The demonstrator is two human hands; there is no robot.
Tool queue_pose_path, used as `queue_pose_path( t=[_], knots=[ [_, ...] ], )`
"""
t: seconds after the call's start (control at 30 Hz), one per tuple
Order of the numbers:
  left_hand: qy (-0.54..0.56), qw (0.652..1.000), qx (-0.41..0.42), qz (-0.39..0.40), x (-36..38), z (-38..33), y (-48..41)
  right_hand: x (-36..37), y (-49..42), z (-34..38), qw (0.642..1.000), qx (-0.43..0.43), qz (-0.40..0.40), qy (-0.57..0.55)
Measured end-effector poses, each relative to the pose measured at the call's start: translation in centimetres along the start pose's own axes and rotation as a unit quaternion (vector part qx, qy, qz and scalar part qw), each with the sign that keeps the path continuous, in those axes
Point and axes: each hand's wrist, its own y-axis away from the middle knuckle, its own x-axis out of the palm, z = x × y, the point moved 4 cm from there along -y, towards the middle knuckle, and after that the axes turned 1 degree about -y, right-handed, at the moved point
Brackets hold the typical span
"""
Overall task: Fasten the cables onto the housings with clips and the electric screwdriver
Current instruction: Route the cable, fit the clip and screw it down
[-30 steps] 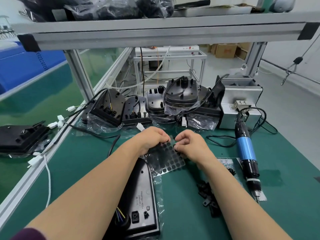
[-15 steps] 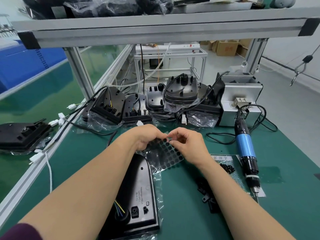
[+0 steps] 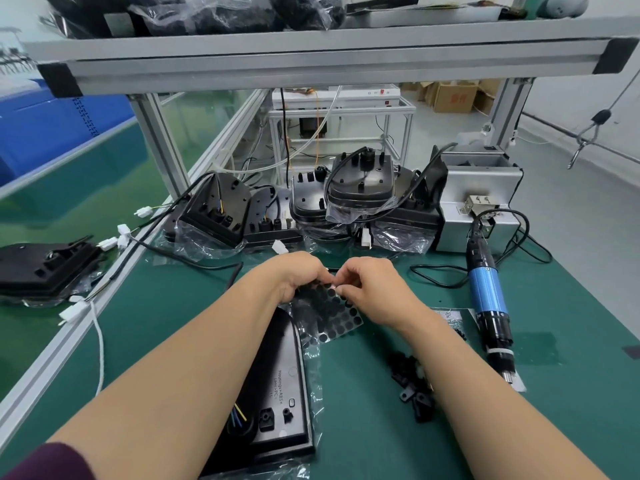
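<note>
Both hands pinch a sheet of black round pads above a green bench mat [image 3: 363, 431].

The mat lies under an aluminium shelf beam [image 3: 311, 60], and a grey floor with cardboard boxes [image 3: 450, 95] is behind. The left hand [image 3: 298, 275] and the right hand [image 3: 372, 289] have curled fingers, and their tips are clamped on the far edge of the pad sheet [image 3: 329, 315]. The near housing [image 3: 285, 386] lies flat under the left forearm; its long axis runs from the person toward the back, with the wire end nearest. The electric screwdriver [image 3: 486, 296] lies at the right, its tip pointing to the person. The clips [image 3: 412, 386] are heaped between them. More housings [image 3: 360, 183] stand at the back edge.
</note>
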Motion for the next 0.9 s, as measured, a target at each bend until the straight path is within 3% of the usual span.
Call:
queue_pose_path(
  t=[0.2, 0.57, 0.9],
  knots=[
    [0.006, 1.000, -0.001, 0.000, -0.1, 0.1, 0.1, -0.2, -0.4, 0.2, 0.999, 0.015, 0.034, 0.006],
    [0.064, 0.997, 0.016, 0.028, -0.4, 0.4, 0.6, 0.1, 0.7, 0.1, 0.996, 0.044, -0.048, -0.053],
    [0.027, 0.999, 0.031, -0.026, -0.7, 0.1, 0.3, -0.5, 0.3, 0.7, 0.997, 0.054, -0.021, -0.043]
  ],
)
